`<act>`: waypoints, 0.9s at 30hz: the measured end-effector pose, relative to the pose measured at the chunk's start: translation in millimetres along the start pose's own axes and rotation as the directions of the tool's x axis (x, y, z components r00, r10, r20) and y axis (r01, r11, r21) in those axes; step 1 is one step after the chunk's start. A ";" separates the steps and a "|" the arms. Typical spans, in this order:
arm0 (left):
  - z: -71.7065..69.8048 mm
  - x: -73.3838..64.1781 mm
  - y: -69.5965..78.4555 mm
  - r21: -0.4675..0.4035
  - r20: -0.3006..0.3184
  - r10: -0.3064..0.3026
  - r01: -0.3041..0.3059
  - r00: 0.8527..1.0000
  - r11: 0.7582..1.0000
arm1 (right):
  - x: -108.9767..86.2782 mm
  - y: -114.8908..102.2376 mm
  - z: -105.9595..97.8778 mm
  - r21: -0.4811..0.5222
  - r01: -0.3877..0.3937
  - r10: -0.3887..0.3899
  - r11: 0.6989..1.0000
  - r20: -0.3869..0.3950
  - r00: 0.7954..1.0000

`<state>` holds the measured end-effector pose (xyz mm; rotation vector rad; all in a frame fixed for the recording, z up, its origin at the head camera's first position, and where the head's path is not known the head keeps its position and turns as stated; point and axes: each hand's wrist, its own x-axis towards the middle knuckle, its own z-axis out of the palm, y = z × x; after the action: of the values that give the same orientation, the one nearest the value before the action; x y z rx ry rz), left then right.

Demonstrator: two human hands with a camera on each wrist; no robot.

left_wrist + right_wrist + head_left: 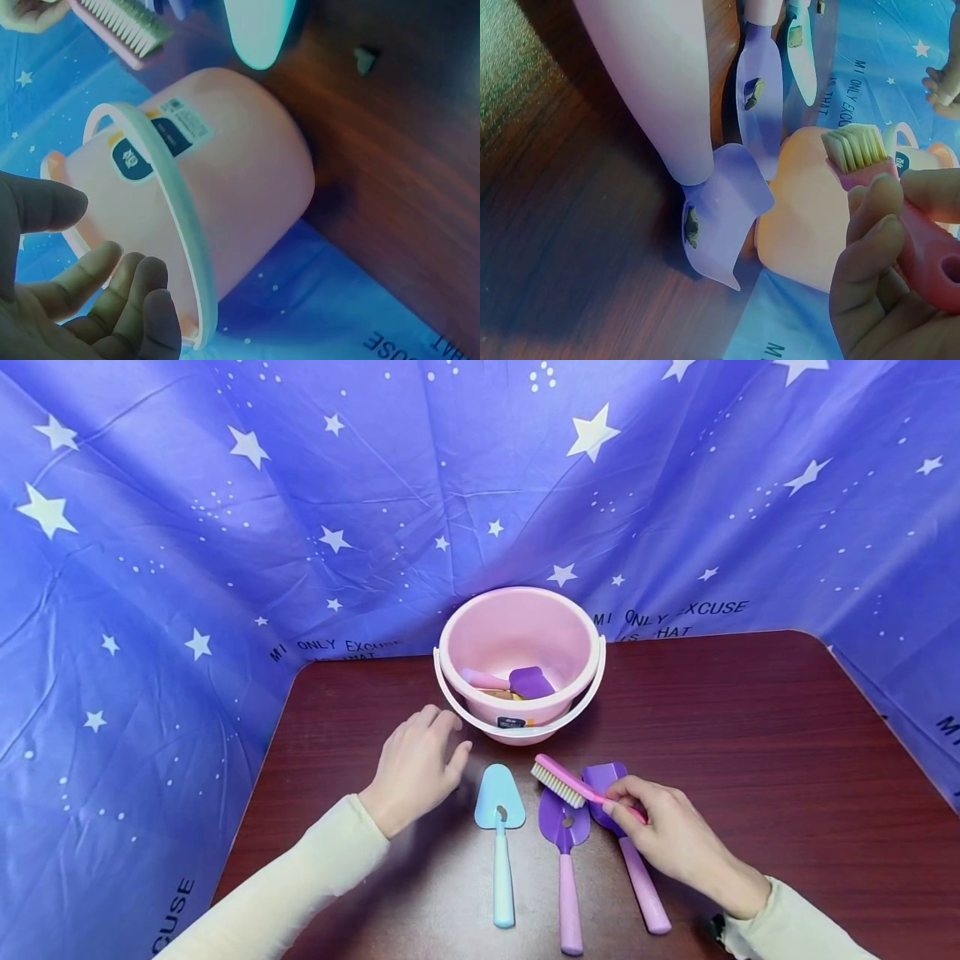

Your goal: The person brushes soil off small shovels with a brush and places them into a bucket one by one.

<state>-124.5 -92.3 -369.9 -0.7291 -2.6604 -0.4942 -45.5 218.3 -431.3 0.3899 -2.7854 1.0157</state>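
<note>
My right hand pinches a pink brush by its handle. The brush's pale bristles hang above a purple shovel with a pink handle. Beside that lies a purple scoop, partly under the same hand. To the left is a light blue shovel. Small brownish stones sit on these tools, including one stone on the scoop in the right wrist view. My left hand, fingers loosely bent and holding nothing, hovers by the front left of a pink bucket. A purple-and-pink tool lies inside it.
The bucket's white handle hangs down over its front. A brownish-yellow thing, partly hidden, is also in the bucket. A small dark stone lies on the brown table. A blue star-patterned cloth hangs behind.
</note>
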 end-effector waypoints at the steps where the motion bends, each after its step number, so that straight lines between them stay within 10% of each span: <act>1: 1.2 -2.3 0.0 -0.001 0.003 -0.001 0.001 1.000 1.000 | 0.0 0.0 -0.1 -0.001 0.000 0.000 1.000 0.001 1.000; 27: 31.1 -60.3 13.5 -0.073 0.091 -0.053 0.060 0.994 0.996 | -0.6 -0.9 1.2 0.022 0.014 -0.014 1.000 -0.012 1.000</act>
<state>-75.4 -94.0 -418.5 -0.7146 -2.7651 -0.5931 -44.8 217.0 -431.8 0.4042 -2.7588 1.0429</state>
